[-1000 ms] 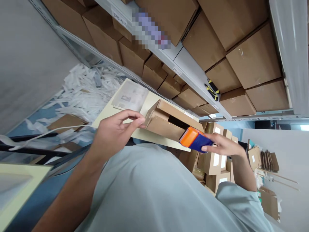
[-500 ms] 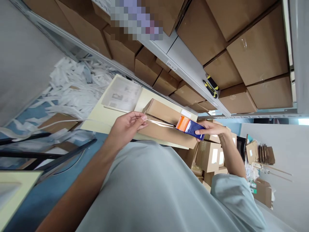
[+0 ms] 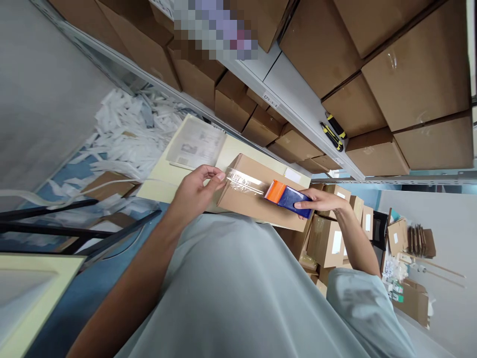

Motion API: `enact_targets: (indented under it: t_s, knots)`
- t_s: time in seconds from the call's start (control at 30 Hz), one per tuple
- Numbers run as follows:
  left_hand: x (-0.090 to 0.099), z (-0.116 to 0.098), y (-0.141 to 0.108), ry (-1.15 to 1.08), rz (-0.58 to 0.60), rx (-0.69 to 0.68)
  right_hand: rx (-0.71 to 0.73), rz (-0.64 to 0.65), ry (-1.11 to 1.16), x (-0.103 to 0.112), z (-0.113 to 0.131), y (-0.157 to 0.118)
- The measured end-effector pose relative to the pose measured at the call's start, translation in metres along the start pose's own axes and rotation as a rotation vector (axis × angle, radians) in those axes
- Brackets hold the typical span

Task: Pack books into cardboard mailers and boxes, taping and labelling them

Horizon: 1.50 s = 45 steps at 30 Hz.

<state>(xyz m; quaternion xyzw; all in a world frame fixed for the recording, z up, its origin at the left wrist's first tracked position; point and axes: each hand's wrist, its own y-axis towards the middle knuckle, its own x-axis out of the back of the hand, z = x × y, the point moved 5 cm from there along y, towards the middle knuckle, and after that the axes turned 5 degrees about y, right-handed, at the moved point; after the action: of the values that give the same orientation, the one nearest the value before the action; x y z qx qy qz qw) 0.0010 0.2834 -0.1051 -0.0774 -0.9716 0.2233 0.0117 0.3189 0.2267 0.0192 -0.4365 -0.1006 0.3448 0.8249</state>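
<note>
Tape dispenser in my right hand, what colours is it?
The tape dispenser is orange and dark blue, best seen in the head view.

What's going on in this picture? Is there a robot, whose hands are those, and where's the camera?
There's no robot here, just a person using two bare hands. The camera is worn on their head, looking forward and down, so you see almost what they see.

On the pale yellow table lies a brown cardboard box, with a printed sheet nearby. The right hand holds a blue and orange tape dispenser. Shiny clear tape stretches along the box. The left hand is at the box's other end, but it's hard to tell whether its fingers are pinching the tape. Behind the table is a shelf with more boxes.
</note>
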Motion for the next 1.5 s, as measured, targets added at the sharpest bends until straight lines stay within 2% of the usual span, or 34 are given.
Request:
enact_targets:
  t_s: [0.13,0.23,0.5,0.67,0.77,0.83,0.93,1.0,1.07,1.13,1.2,1.33,1.4,1.5]
  knots:
    - [0.007,0.005,0.007,-0.206,0.094,0.061,0.007,0.034,-0.024,-0.006,0.011,0.011]
    - [0.014,0.008,0.011,-0.293,0.120,0.114,0.001,0.068,-0.028,-0.010,0.015,0.018]
    - [0.016,0.025,0.022,-0.367,0.138,0.181,0.005,0.072,-0.050,-0.016,0.018,0.024]
    - [-0.001,0.049,0.037,-0.172,0.099,0.159,0.012,0.039,-0.079,-0.016,0.019,0.023]
    - [-0.009,0.060,0.040,0.013,0.088,0.084,-0.002,0.018,-0.082,-0.017,0.018,0.023]
    - [-0.009,0.061,0.036,0.161,0.075,0.029,-0.008,0.017,-0.076,-0.018,0.017,0.022]
    - [0.001,0.048,0.024,0.367,-0.036,-0.053,-0.013,0.032,-0.045,-0.020,0.015,0.023]
    - [0.002,0.027,0.012,0.433,-0.095,-0.191,-0.004,0.034,-0.024,-0.021,0.014,0.023]
    - [-0.008,0.005,-0.001,0.472,-0.028,-0.353,0.008,0.033,-0.011,-0.021,0.013,0.024]
    - [-0.024,-0.009,-0.013,0.527,0.098,-0.438,0.017,0.040,-0.009,-0.021,0.011,0.025]
    - [-0.033,-0.013,-0.023,0.595,0.117,-0.438,0.031,0.049,-0.015,-0.020,0.010,0.026]
    - [-0.029,-0.005,-0.037,0.719,-0.074,-0.310,0.072,0.080,-0.006,-0.020,0.009,0.028]
    - [-0.029,0.001,-0.038,0.756,-0.074,-0.258,0.092,0.098,0.005,-0.020,0.009,0.030]
    - [-0.034,0.000,-0.031,0.740,-0.043,-0.278,0.117,0.115,0.014,-0.019,0.009,0.033]
